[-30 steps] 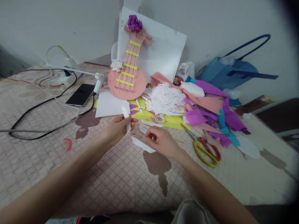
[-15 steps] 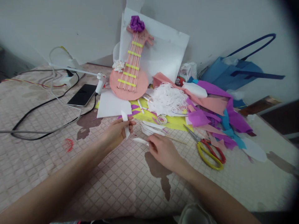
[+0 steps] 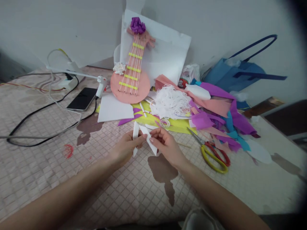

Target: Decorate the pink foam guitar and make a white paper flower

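Right now I have both hands close together over the pale, diamond-patterned surface (image 3: pixel 120 198), near its middle. My left hand (image 3: pixel 134 143) is closed on a narrow white strip with slanted ends (image 3: pixel 135 131), which stands nearly upright between thumb and fingers. A second white strip with a slanted end (image 3: pixel 153 147) leans just to the right of it; my right hand (image 3: pixel 165 143) pinches that one by its edge, and my left thumb reaches across to it too. The two strips come close at the top and spread apart below. Just beyond my right fingers more white shows on the surface, mostly hidden by the hand. A thin wooden stick (image 3: pixel 184 145) lies beside my right wrist, and farther right rest the scissors with one yellow and one red handle (image 3: pixel 205 148), slightly parted, blades pointing away from me. Past my hands a bright yellow sheet (image 3: pixel 178 124) carries a small clear ring of tape (image 3: pixel 164 122) and a tangled heap of white string (image 3: pixel 170 102). Behind, a pink paper guitar with yellow bars and pale strings (image 3: pixel 142 91) leans against a large white board (image 3: pixel 168 48). Off to the left lie a flat white foam sheet (image 3: pixel 115 110) and a black-screened phone (image 3: pixel 82 99).
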The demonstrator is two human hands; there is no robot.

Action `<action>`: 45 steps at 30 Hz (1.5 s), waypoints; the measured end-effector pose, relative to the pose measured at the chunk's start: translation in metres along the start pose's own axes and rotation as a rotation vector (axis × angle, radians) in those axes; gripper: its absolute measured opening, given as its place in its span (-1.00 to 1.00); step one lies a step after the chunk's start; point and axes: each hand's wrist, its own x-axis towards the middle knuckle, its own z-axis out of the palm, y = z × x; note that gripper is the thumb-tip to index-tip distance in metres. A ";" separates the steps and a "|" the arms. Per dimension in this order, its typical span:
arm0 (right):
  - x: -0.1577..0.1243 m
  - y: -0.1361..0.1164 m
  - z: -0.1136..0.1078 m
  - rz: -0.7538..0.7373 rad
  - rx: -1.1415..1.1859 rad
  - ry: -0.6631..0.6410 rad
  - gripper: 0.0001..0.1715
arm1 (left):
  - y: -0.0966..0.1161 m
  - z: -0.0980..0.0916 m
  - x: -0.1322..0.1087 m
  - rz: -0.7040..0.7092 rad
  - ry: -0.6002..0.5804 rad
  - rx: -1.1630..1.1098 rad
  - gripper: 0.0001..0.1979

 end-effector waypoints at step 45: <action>-0.002 0.012 -0.010 -0.367 -1.386 0.052 -0.86 | 0.013 -0.013 0.013 -0.041 0.103 -0.076 -0.82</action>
